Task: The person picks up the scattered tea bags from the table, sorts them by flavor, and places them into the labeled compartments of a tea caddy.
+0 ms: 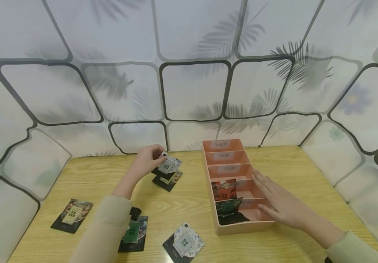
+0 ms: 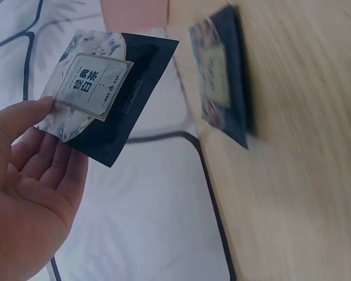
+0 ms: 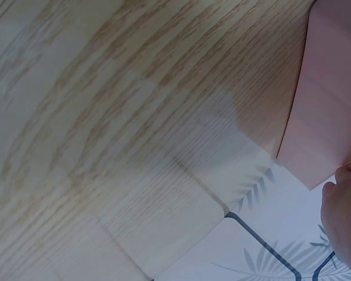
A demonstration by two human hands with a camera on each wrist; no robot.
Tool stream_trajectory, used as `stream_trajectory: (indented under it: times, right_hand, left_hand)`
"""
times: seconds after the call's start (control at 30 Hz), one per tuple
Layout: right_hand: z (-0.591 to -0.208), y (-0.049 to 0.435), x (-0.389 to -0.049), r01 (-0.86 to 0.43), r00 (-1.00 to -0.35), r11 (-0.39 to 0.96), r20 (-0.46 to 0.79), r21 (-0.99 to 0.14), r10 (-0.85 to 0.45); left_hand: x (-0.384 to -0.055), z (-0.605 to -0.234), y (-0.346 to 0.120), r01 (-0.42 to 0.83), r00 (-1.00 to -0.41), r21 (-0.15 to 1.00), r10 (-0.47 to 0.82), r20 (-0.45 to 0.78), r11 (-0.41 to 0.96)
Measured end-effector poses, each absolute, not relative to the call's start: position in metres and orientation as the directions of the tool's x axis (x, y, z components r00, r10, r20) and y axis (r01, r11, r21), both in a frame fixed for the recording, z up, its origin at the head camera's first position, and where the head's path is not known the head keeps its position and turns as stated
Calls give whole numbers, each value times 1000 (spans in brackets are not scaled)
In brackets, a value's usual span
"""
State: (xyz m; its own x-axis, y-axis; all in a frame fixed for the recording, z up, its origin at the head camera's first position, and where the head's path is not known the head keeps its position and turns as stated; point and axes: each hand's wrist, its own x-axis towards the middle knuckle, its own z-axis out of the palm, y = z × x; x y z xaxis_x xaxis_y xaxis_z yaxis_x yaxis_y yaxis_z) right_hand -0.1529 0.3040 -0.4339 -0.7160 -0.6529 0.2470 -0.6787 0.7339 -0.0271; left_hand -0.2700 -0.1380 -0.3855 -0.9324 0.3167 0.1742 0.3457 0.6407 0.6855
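My left hand (image 1: pixel 149 159) pinches a white-and-black tea packet (image 2: pixel 90 88) by its edge, between thumb and fingers. It hangs just above the table, over another tea packet (image 1: pixel 169 180) with a cream label. To the right, a pink divided box (image 1: pixel 210 204) has several compartments with handwritten labels. A red tea packet (image 1: pixel 224 190) stands in one compartment and a green-black tea packet (image 1: pixel 229 206) in the nearest one. My right hand (image 1: pixel 282 204) rests on the box's right rim, fingers extended; in the right wrist view only part of it shows beside the pink wall.
More tea packets lie on the wooden table (image 1: pixel 93 175): a cream-labelled packet (image 1: pixel 72 215) at left, a green-labelled packet (image 1: pixel 132 233) partly behind my left sleeve, and a white packet (image 1: pixel 184 243) near the front. A patterned curtain (image 1: pixel 192 91) hangs behind the table.
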Motion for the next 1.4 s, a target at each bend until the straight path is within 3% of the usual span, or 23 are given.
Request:
stream_trajectory:
  times: [0.27,0.63,1.4]
  right_hand:
    - [-435,304,-153,-673,-724,739,242,-40,-646]
    - [-437,305,-154,-701,-683,713,293,-7,-669]
    - [-435,304,-154,-673,-727,737,236,-62,-645]
  left_hand:
    - [-275,-372,-104,391,-917,683,327,229,617]
    - [-276,-359,-60,476,-876,706,357,325,525]
    - [-267,-369,11,572,-813,728,380,442,377]
